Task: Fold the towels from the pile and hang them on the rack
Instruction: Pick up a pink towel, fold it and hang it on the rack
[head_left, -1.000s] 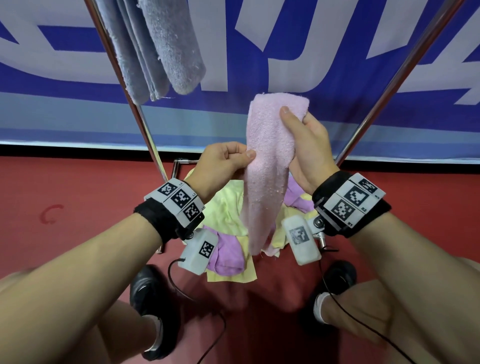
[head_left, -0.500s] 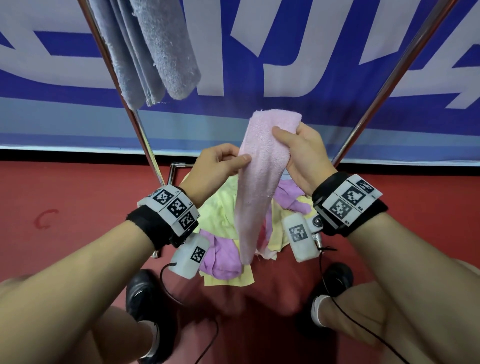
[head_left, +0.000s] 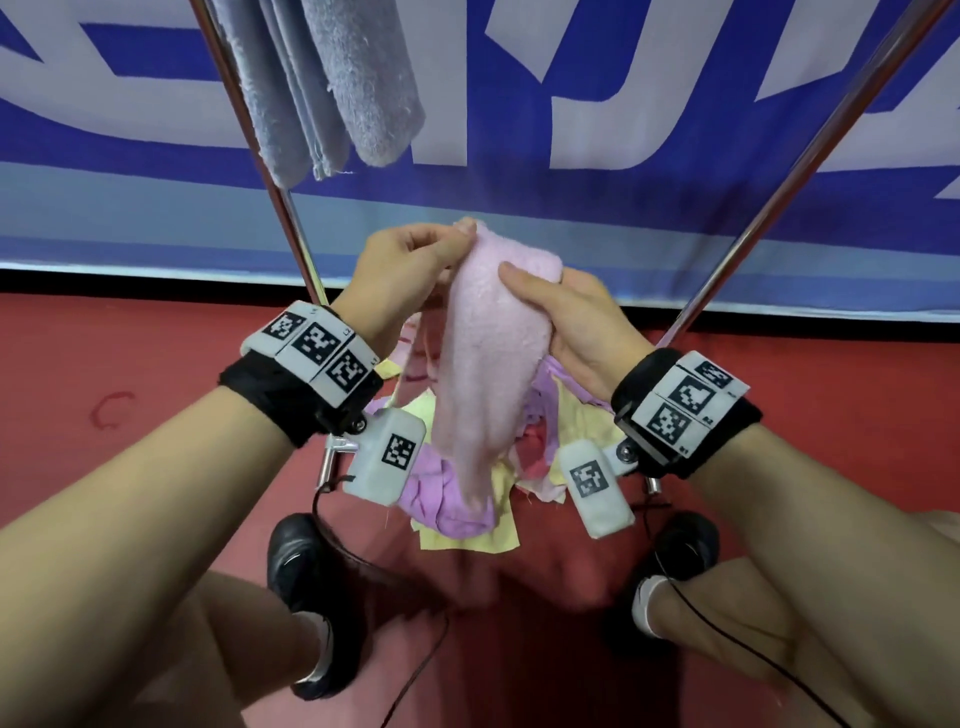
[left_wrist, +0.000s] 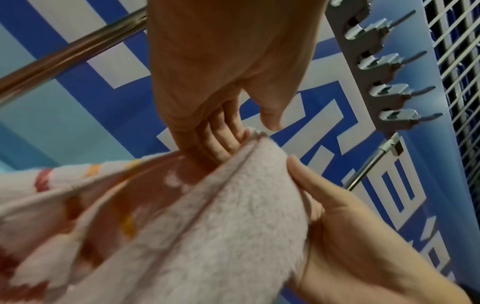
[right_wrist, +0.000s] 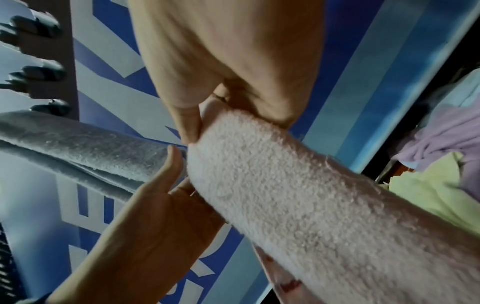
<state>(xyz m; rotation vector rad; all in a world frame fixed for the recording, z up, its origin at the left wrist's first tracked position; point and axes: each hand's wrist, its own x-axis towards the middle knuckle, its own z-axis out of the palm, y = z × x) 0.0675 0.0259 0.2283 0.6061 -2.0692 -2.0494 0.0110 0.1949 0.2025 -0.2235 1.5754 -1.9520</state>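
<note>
Since a moment ago the pink towel (head_left: 488, 364) has come lower: its top fold sat high against the blue banner (head_left: 519, 104), now it is down near the banner's bottom edge. The left hand (head_left: 410, 270) has moved up from the towel's side to its top corner. The right hand (head_left: 566, 322) stays on the towel's right edge, thumb across the front.

Floor (head_left: 130, 467) is red, with a small curved mark at left. The blue-and-white banner covers the wall behind. Two shiny metal poles of the rack (head_left: 291, 223) slant up and apart. A grey towel (head_left: 332, 83), folded, already hangs near the left pole. The pile (head_left: 462, 512) of yellow and purple cloths lies on the floor under the hands, between the person's black shoes (head_left: 306, 597).

Left hand: fingers (left_wrist: 221, 142) curled, pinching the towel's top corner; the left wrist view shows them tucked behind the fold, thumb apart in front. A patterned side with red and orange patches shows there. Right hand: fingers wrapped behind the towel, thumb pressed on the front, gripping it just below the top. Both forearms reach forward, wrists carrying black bands with square printed markers. The towel hangs in a narrow fold over the pile; I cannot tell whether it touches it.
</note>
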